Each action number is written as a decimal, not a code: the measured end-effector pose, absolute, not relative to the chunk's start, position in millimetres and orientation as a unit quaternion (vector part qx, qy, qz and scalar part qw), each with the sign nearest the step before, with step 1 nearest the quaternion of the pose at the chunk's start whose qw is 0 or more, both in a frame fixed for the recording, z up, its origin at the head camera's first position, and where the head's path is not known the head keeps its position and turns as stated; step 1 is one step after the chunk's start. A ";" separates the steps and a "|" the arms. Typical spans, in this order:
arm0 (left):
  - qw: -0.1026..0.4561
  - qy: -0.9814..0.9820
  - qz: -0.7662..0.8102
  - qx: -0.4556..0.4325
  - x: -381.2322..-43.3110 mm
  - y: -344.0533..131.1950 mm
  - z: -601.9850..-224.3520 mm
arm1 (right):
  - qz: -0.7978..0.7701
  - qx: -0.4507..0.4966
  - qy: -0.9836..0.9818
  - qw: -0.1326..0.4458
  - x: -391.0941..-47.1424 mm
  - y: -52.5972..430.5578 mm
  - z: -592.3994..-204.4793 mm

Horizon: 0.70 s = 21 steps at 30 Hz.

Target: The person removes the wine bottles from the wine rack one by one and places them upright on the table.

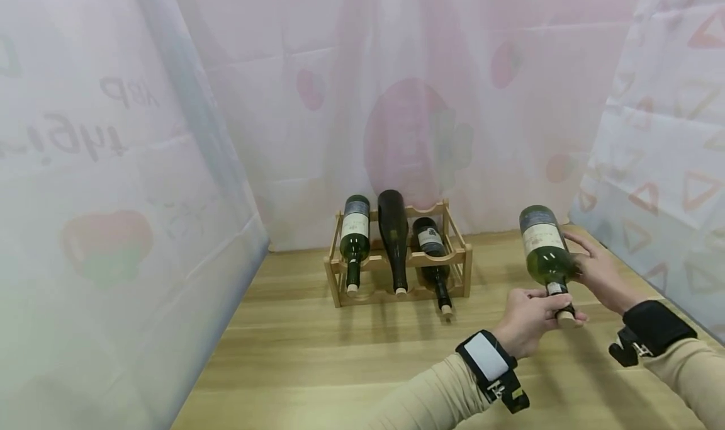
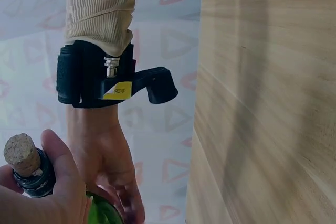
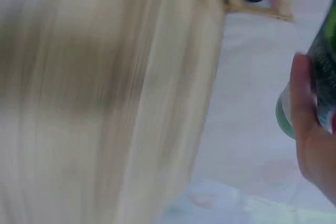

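A green wine bottle [image 1: 544, 241] with a cream and blue label is held above the table at the right, tilted, its corked neck toward me. My left hand [image 1: 529, 316] grips the neck just behind the cork [image 2: 22, 153]. My right hand [image 1: 603, 272] holds the same bottle at its shoulder from the right side, with some fingers hidden behind the glass. In the right wrist view the right hand [image 3: 315, 145] lies along the dark green glass. In the left wrist view the left hand's thumb lies over the neck.
A wooden wine rack [image 1: 461, 260] stands at the back of the table [image 1: 294, 354]. Its top holds a labelled green bottle [image 1: 355, 228] and a dark bottle [image 1: 393, 222]; another dark bottle [image 1: 432, 244] lies lower at the right. Printed cloth sheets [image 1: 272, 121] surround the table.
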<state>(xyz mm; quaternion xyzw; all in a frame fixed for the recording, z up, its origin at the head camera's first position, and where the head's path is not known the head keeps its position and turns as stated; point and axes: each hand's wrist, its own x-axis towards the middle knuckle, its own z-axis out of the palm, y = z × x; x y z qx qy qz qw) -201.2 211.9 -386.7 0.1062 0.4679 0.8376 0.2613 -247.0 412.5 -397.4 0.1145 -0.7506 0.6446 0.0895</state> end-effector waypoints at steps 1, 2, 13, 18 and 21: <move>0.263 0.467 0.837 0.108 -201.6 210.0 -387.4 | 0.573 0.118 -0.801 0.130 -247.2 410.5 -399.2; 0.267 0.465 0.837 0.108 -202.1 208.1 -387.9 | 0.494 0.122 -0.843 0.174 -247.7 408.4 -400.6; 0.274 0.470 0.829 0.131 -209.1 194.0 -391.5 | 0.141 0.204 -0.891 0.382 -258.6 398.8 -417.1; 0.267 0.484 0.818 0.159 -209.5 188.7 -390.4 | 0.121 0.235 -0.862 0.433 -271.8 404.4 -418.9; 0.261 0.495 0.811 0.171 -209.6 185.7 -389.4 | 0.098 0.250 -0.845 0.463 -276.1 406.3 -418.3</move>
